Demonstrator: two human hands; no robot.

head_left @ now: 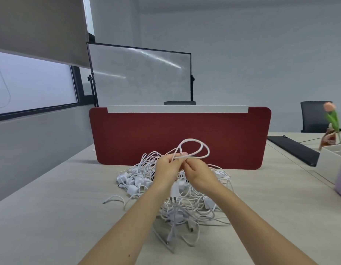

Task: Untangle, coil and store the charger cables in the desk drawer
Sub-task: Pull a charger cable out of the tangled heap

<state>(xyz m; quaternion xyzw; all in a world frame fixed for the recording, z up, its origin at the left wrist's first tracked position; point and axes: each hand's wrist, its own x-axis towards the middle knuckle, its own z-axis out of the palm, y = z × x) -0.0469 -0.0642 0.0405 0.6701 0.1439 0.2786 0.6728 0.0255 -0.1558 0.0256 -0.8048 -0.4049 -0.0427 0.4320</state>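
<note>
Head view: the left hand (166,167) and right hand (199,173) meet above the pale bench (51,207). Both pinch a thin white cable loop (206,146) that rises toward one o'clock, long axis nine-to-three. The tangled white charger-cable heap (185,205) lies beneath at six o'clock.

My pale worktop (51,207) runs back to a dark red felt divider (175,138) standing across it, capped by a white rail (177,109). Behind it, a black-framed board (142,77) on a stand catches streaks of light before the grey-white wall (261,54). To my left, a window (31,85) sits under a half-lowered roller blind (37,25). At the far right edge stands a black chair (313,117), a pink tulip (330,111) before it.
</note>
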